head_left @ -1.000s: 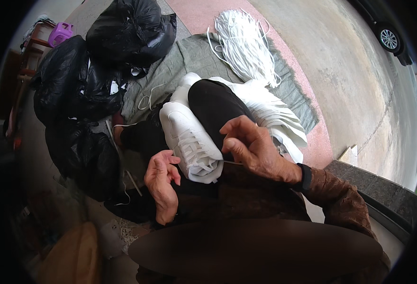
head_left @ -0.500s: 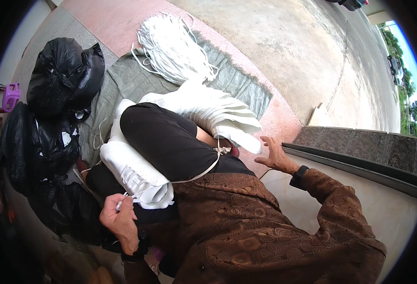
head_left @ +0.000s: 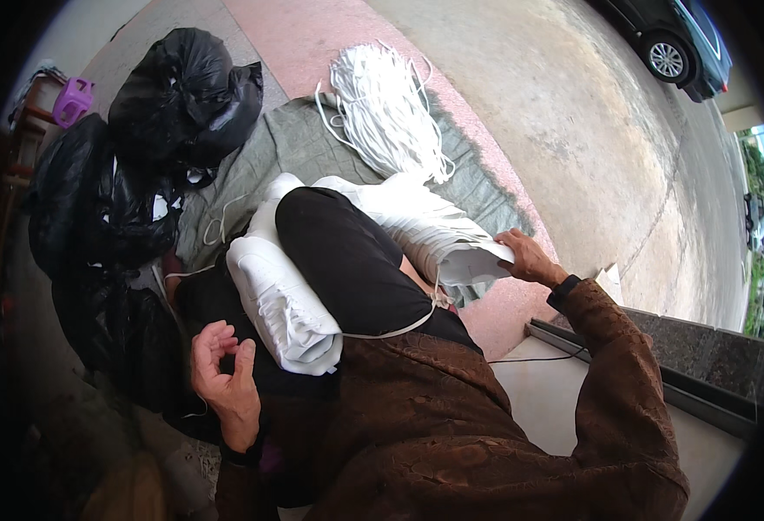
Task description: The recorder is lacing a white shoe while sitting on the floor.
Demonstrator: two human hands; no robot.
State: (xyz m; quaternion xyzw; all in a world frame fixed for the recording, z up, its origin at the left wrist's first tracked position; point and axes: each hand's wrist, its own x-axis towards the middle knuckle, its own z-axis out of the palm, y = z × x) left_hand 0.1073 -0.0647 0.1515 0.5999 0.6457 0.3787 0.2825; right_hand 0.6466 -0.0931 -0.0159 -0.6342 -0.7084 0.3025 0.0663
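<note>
A stack of white shoe uppers point(head_left: 282, 304) lies across my lap, left of my raised knee in black trousers, with lacing on its visible end. Beside it my left hand point(head_left: 226, 373) is raised, fingers loosely bent and apart, with nothing in it. On the other side of the knee a fanned row of white shoe uppers point(head_left: 417, 217) stretches to the right. My right hand point(head_left: 528, 258) grips the edge of the nearest upper point(head_left: 473, 263) at the end of that row; its thumb is partly hidden. A thin pale cord point(head_left: 386, 334) runs round my knee.
A bundle of white laces point(head_left: 386, 113) rests on a grey-green cloth point(head_left: 291, 139) ahead. Full black plastic bags point(head_left: 182, 95) pile up at the left, near a purple plastic thing point(head_left: 73, 102). At the right are a door track point(head_left: 642, 369) and a parked car point(head_left: 673, 48) beyond.
My left hand has let go of the white lace and opened. My right hand, empty before, has reached forward and taken hold of an upper at the row's end. The view has shifted.
</note>
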